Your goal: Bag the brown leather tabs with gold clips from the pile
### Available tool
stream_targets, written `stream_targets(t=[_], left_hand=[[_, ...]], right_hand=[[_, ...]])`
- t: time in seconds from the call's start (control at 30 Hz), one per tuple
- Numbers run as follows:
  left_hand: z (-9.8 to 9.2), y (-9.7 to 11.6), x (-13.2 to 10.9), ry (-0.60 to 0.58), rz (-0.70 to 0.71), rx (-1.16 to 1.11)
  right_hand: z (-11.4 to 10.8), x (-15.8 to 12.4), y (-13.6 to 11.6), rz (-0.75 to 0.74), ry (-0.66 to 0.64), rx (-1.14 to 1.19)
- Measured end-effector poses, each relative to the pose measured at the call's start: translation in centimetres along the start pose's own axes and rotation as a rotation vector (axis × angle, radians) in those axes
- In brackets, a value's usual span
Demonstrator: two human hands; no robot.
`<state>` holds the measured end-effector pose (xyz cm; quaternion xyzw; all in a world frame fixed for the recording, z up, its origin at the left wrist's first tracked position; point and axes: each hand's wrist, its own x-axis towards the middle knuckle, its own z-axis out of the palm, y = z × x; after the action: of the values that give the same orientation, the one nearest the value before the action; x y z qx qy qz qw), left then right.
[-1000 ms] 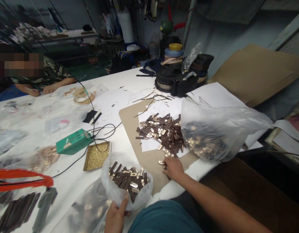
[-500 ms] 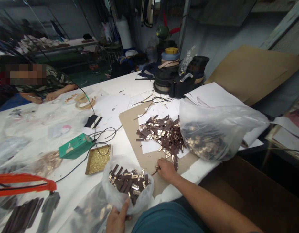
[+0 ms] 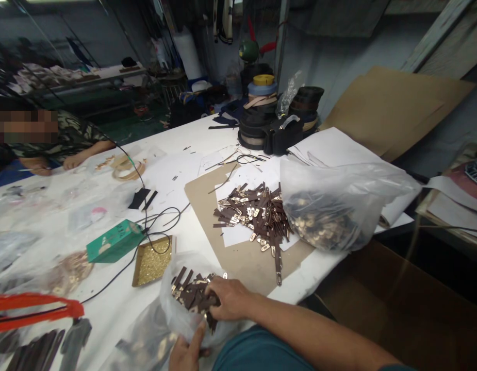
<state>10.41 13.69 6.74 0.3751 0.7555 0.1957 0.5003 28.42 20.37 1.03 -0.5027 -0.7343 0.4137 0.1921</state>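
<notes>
A clear plastic bag stands open at the table's near edge, filled with short brown straps that have gold metal ends. My left hand pinches the bag's near rim between thumb and fingers. Inside the bag's mouth, my right hand has its fingers curled down among the straps; what they hold is hidden. Beyond it, a loose heap of similar straps lies on white paper over a brown card sheet.
Right of the heap sits a big plastic bag of gold-ended pieces. On the left are a tray of small gold bits, a green box, a black cable and an orange-handled tool. A co-worker sits at the far left.
My right hand has moved left from the edge of the heap, where it held a strap, into the bag's mouth. My left hand keeps its grip. The view has shifted slightly.
</notes>
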Motion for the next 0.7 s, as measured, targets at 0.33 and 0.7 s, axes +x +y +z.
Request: stream_targets(t=[0.33,0.7], left_hand=[[-0.3,-0.8,1.1,-0.052,-0.027,-0.004],[-0.5,-1.1,1.4,-0.054,-0.022,0.009]], right_hand=[[-7.3,-8.2,12.8,0.738,0.517,-0.259],[-6.0,-8.8,13.1,0.913,0.551,0.198]])
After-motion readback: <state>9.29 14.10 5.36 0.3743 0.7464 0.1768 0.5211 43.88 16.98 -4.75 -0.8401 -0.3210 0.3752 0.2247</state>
